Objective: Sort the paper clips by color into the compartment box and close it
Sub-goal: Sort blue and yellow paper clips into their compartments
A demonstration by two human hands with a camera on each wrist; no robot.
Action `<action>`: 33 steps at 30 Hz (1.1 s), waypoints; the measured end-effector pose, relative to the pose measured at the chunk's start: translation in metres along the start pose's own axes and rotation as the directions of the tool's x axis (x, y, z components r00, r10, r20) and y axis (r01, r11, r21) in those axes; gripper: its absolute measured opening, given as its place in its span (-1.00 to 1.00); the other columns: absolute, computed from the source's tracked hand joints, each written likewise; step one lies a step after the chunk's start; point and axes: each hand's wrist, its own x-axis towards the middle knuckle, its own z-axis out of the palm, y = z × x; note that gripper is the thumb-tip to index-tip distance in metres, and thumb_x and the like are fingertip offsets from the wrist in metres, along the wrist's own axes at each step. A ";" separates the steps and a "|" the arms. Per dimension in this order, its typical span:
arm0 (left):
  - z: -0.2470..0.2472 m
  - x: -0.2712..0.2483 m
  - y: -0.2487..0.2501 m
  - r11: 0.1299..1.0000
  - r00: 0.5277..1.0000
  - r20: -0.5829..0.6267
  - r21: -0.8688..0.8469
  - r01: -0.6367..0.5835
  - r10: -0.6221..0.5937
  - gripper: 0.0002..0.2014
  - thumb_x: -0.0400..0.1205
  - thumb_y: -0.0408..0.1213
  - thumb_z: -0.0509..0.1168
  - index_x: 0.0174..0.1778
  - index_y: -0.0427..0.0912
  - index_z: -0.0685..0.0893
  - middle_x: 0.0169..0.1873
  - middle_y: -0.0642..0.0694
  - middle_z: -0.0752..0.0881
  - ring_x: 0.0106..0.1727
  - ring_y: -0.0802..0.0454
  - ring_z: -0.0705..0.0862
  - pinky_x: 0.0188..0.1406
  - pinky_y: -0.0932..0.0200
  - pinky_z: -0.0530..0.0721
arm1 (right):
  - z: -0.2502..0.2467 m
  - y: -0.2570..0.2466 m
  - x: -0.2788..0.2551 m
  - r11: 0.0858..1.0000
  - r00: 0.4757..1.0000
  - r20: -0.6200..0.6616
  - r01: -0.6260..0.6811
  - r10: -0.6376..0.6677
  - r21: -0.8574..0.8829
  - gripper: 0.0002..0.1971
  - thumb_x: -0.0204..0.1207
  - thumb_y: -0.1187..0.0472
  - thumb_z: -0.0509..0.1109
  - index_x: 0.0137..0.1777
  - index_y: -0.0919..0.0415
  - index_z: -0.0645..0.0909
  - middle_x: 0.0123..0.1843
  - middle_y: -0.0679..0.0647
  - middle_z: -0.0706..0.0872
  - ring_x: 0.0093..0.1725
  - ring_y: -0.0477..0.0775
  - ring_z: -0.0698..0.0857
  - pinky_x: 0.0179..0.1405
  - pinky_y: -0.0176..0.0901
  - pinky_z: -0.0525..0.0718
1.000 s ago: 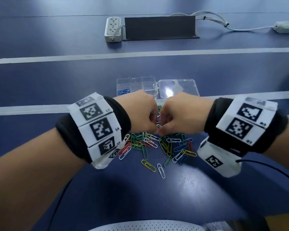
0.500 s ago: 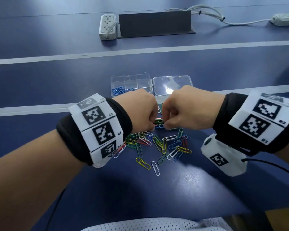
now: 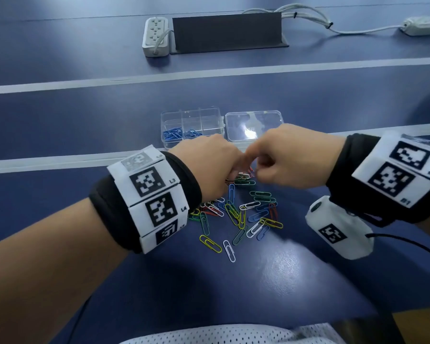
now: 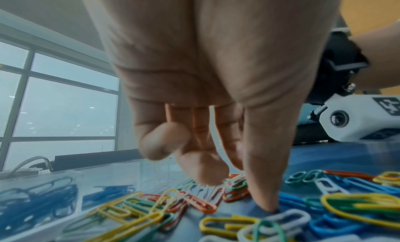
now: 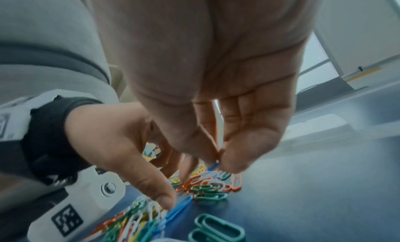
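A heap of mixed-colour paper clips [image 3: 246, 212] lies on the blue table. Behind it stands the clear compartment box [image 3: 191, 115], open, with its lid [image 3: 253, 125] laid flat to the right. Blue clips [image 3: 176, 134] fill its front left compartments. Both hands meet over the far side of the heap. My left hand [image 3: 233, 175] points loosely down, holding nothing, and its thumb tip [image 4: 266, 206] touches the table beside a blue clip [image 4: 288, 199]. My right hand [image 5: 218, 158] pinches a blue clip [image 5: 214, 165] between thumb and fingertips.
At the back of the table are a white power strip [image 3: 157, 37], a black block [image 3: 226, 31] and a second strip [image 3: 425, 26] with cables. Two pale tape lines [image 3: 209, 73] cross the table. Loose clips [image 3: 229, 249] lie nearest me.
Both hands have moved away from me toward the far edge of the heap, uncovering more clips. The right hand's fingers have drawn into a pinch at the heap.
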 end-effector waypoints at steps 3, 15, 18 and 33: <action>0.000 0.001 0.003 0.998 0.997 0.043 0.000 -0.061 0.061 -0.84 0.46 -0.23 0.36 -0.12 0.15 0.71 -0.10 0.05 0.57 0.04 -0.10 0.66 -0.04 -0.02 0.68 | -0.001 0.007 -0.008 0.992 0.997 0.054 -0.069 0.063 0.107 -0.75 0.44 0.23 0.25 -0.14 -0.08 0.74 -0.60 -0.14 0.65 -0.49 -0.26 0.58 -0.36 -0.61 0.47; -0.005 -0.002 -0.004 0.987 0.989 0.013 -0.068 -0.148 0.149 -0.88 0.48 -0.30 0.26 -0.20 -0.05 0.70 -0.38 0.10 0.65 -0.37 0.22 0.53 -0.15 0.22 0.56 | 0.021 0.002 -0.027 0.986 0.992 0.115 0.065 -0.048 -0.154 -0.89 0.40 0.06 0.40 -0.14 -0.03 0.75 -0.17 -0.08 0.71 -0.13 0.00 0.58 -0.03 -0.10 0.64; -0.004 -0.007 -0.008 0.985 0.990 0.035 -0.115 -0.130 0.135 -0.72 0.53 -0.33 0.19 0.08 0.08 0.62 -0.43 0.10 0.56 -0.38 0.27 0.46 -0.13 0.24 0.49 | 0.020 0.001 -0.028 0.970 0.995 0.080 0.069 -0.052 -0.235 -0.85 0.45 0.08 0.33 -0.14 0.02 0.74 -0.10 0.03 0.75 -0.02 0.12 0.66 0.00 -0.02 0.67; 0.003 -0.011 -0.005 0.990 0.983 0.125 -0.008 -0.138 0.137 -0.86 0.48 -0.16 0.32 -0.08 0.04 0.71 -0.16 0.05 0.54 -0.01 0.03 0.56 0.06 0.15 0.59 | 0.020 0.002 -0.026 0.996 0.997 0.063 0.043 -0.038 -0.084 -0.88 0.34 0.10 0.36 -0.40 0.00 0.56 -0.36 -0.04 0.72 -0.31 -0.02 0.59 -0.09 -0.07 0.69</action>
